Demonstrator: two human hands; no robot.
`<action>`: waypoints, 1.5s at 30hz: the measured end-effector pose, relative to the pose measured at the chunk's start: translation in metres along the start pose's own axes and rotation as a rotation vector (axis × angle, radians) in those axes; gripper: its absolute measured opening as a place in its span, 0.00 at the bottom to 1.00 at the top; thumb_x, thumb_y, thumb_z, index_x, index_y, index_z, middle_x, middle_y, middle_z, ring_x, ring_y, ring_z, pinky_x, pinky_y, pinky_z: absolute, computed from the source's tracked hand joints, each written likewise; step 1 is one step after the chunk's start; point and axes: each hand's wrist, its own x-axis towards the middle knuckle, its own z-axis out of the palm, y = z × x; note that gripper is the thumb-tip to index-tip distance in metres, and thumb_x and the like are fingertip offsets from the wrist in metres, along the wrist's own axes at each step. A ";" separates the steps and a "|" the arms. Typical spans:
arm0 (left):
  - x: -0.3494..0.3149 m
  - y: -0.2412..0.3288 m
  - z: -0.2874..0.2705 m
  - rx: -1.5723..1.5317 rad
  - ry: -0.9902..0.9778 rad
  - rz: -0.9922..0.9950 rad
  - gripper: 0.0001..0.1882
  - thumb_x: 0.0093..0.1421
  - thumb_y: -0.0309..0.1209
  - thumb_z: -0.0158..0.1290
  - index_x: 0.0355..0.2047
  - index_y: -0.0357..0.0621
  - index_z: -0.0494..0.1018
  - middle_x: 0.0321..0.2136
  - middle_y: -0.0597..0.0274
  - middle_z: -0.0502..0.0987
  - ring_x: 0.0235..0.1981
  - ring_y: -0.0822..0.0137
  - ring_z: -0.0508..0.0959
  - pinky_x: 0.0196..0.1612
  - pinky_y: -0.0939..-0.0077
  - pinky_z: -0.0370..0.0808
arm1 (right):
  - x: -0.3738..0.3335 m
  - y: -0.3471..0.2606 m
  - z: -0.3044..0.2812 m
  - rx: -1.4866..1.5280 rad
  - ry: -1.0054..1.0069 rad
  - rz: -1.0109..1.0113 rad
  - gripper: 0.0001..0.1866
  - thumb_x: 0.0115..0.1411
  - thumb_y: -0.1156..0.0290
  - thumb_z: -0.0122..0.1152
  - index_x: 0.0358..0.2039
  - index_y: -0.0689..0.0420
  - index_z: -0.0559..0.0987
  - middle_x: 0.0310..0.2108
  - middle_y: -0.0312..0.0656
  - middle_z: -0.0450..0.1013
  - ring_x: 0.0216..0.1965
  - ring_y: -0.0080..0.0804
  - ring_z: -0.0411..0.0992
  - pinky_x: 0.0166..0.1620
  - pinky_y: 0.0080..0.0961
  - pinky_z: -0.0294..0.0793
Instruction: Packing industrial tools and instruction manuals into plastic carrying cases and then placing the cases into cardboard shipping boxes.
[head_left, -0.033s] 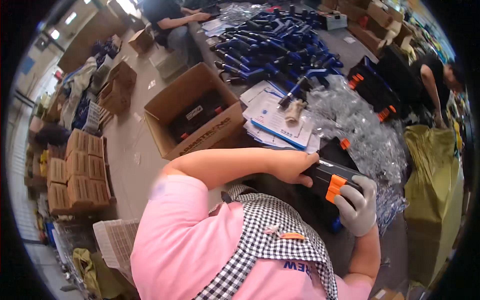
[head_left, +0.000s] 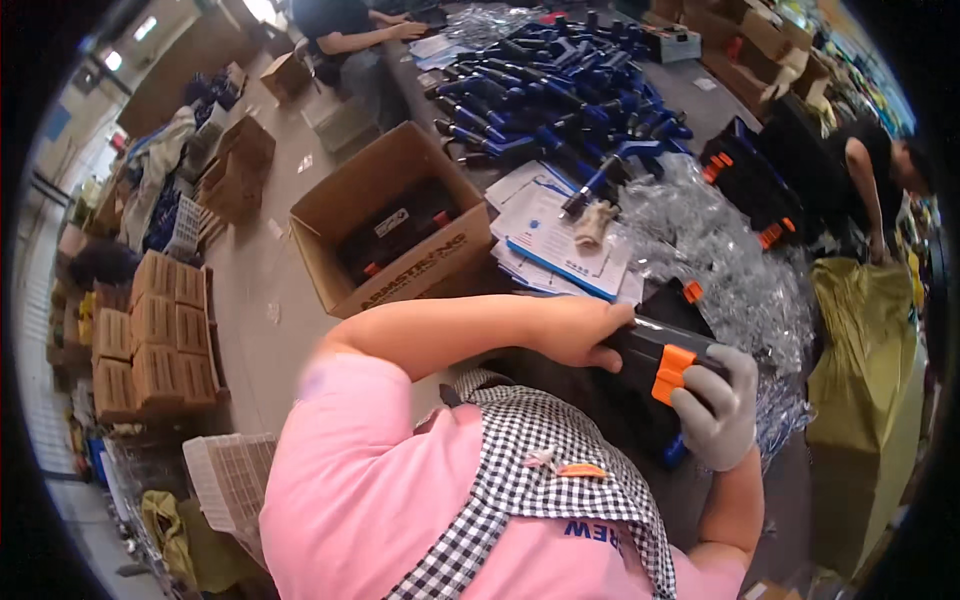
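In front of my body, both hands hold a black plastic tool case [head_left: 643,345] with an orange latch [head_left: 673,374]. My left hand [head_left: 588,332] is bare and grips the case's left end, thumb and fingers closed on it. My right hand [head_left: 718,408] wears a pale grey glove. Its fingers curl over the case's right side, beside the latch. Below the case is something dark with a blue part [head_left: 675,450], mostly hidden. Just beyond the case lies another dark case part with an orange latch [head_left: 692,291].
Ahead lies a heap of blue-and-black tools [head_left: 560,95]. Nearer are printed sheets [head_left: 545,225], a cloth glove [head_left: 595,225] and clear plastic bags [head_left: 710,240]. A cardboard box [head_left: 435,275] holds a dark case. Co-workers stand far left and right. An olive sack [head_left: 860,350] stands at right.
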 end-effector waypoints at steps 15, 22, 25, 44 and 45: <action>-0.214 -0.210 -0.157 -0.466 0.683 -0.618 0.14 0.62 0.32 0.51 0.26 0.31 0.73 0.19 0.60 0.75 0.21 0.70 0.74 0.28 0.71 0.72 | 0.182 0.075 0.153 0.259 -0.063 0.013 0.19 0.40 0.79 0.67 0.36 0.55 0.76 0.40 0.41 0.74 0.44 0.45 0.71 0.48 0.42 0.70; -0.178 -0.362 -0.015 -0.060 0.510 -0.755 0.17 0.61 0.39 0.54 0.26 0.35 0.69 0.23 0.43 0.76 0.27 0.55 0.77 0.31 0.59 0.72 | 0.171 0.085 0.184 0.267 -0.152 0.279 0.17 0.40 0.80 0.67 0.34 0.56 0.77 0.37 0.40 0.75 0.43 0.44 0.72 0.48 0.40 0.70; -0.163 -0.406 0.048 -0.084 0.412 -0.683 0.16 0.60 0.39 0.54 0.32 0.35 0.71 0.29 0.36 0.76 0.35 0.39 0.77 0.36 0.51 0.72 | 0.157 0.088 0.188 0.239 -0.164 0.365 0.17 0.41 0.78 0.67 0.35 0.56 0.77 0.38 0.40 0.75 0.43 0.44 0.72 0.48 0.40 0.70; -0.147 -0.574 0.124 0.326 -0.444 -0.578 0.18 0.57 0.45 0.49 0.35 0.46 0.81 0.37 0.43 0.80 0.43 0.45 0.80 0.43 0.51 0.77 | -0.049 -0.012 0.218 -0.058 -0.473 1.224 0.22 0.43 0.65 0.68 0.41 0.57 0.79 0.46 0.46 0.73 0.52 0.46 0.68 0.57 0.42 0.65; -0.160 -0.579 0.123 0.377 -0.447 -0.640 0.18 0.58 0.45 0.49 0.35 0.48 0.82 0.37 0.44 0.80 0.43 0.46 0.80 0.43 0.51 0.77 | -0.053 -0.022 0.220 -0.033 -0.480 1.232 0.23 0.43 0.65 0.68 0.42 0.56 0.79 0.47 0.46 0.73 0.53 0.46 0.67 0.57 0.42 0.65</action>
